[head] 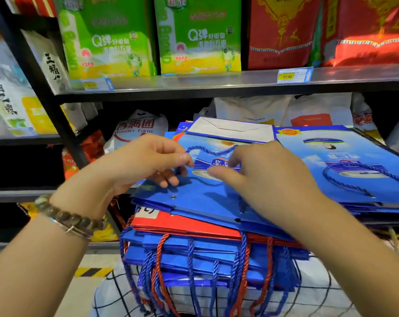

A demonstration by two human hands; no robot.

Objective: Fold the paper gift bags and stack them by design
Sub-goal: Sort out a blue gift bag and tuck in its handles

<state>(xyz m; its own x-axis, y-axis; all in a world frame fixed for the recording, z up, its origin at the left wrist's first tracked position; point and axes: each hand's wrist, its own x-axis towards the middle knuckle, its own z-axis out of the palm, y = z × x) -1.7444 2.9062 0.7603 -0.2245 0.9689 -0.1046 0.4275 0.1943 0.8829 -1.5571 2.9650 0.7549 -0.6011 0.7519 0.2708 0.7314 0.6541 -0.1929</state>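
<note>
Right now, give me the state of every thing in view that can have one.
Top blue bag, folded flat on the stack.
Blue rope handle, looped over that bag's face.
Left hand, pinches the handle.
Right hand, over that bag; grip on the handle unclear.
Red bag, flat, under blue bags.
Right pile, flat, handle lying on top.
Green boxes, upright on shelf.

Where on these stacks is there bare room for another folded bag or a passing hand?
Free: the near blue band of the top bag, between left hand and right hand; the right stack beyond its looped cord. Crowded: the front edge, thick with hanging cords, and the box-filled upper shelf.
</note>
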